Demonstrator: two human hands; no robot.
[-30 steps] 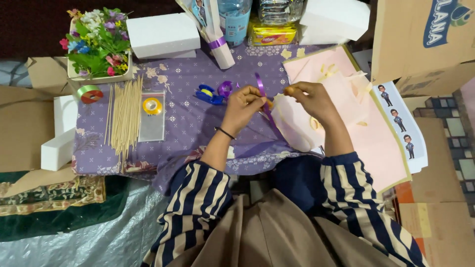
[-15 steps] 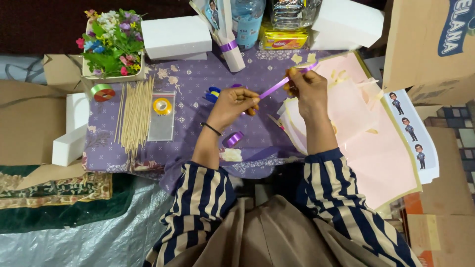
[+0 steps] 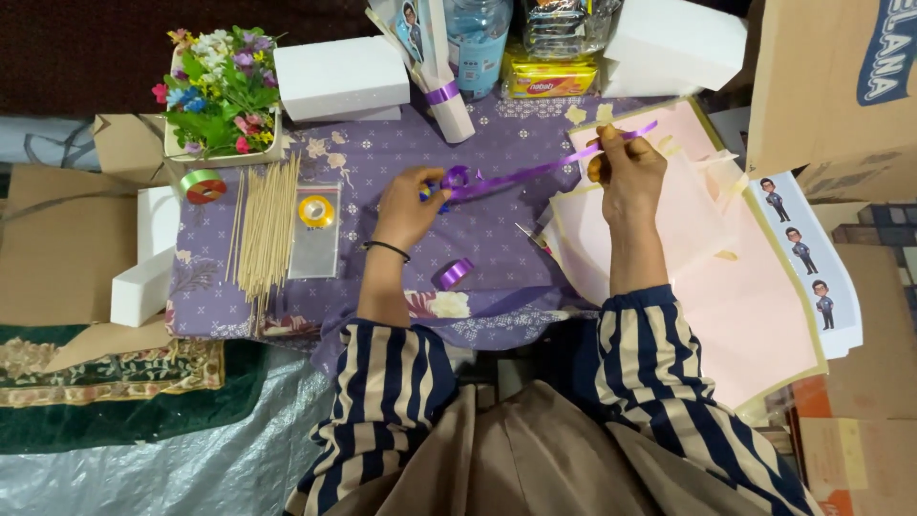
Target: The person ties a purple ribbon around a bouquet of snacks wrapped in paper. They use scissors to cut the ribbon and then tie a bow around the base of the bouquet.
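Stretching taut above the purple-clothed table (image 3: 287,306): purple ribbon (image 3: 535,172), long axis rising from near centre toward far right edge. Left hand (image 3: 413,205) pinching lower looped end; right hand (image 3: 626,172) pinching upper end. Both clenched on it.

Bright, even light — sharp focus

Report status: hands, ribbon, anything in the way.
Left hand pinching the purple ribbon at its curled end. Right hand gripping the other end, ribbon stretched taut above the table. Loose ribbon curl and skewers lie apart, nothing blocking.
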